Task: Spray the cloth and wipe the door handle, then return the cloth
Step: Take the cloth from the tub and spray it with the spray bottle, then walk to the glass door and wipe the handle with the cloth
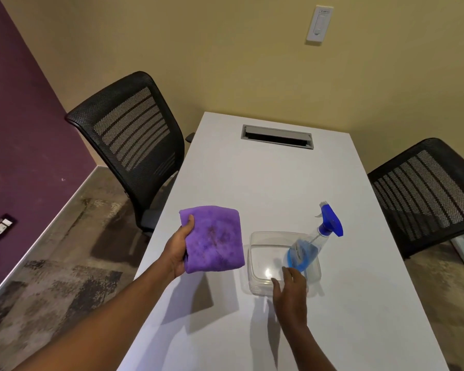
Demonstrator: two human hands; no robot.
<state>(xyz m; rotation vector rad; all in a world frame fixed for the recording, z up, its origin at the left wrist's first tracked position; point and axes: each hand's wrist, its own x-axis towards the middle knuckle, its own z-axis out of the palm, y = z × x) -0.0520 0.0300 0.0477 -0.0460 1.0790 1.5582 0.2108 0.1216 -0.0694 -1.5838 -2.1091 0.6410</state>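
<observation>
Two hands up: both over the bench (279,183), one loaded, one free.
Left hand (176,253): closed on the folded purple cloth (214,241), thumb on top near its left edge, fingers hidden underneath; cloth held flat, just above the bench, left of the tub.
Right hand (289,290): open, nothing in it, fingers spread at the near rim of the clear tub (255,236); touching or just short, can't tell.
Spray bottle (310,245): base in the tub's right side, leaning up and away to the right, blue trigger head at the far end.
Key relation: bottle lies just beyond right-hand fingertips, so right is the nearer hand by far.
Next, prob.: right takes the bottle low on the body, then sprays leftward at the cloth.
Door handle: not in view.
</observation>
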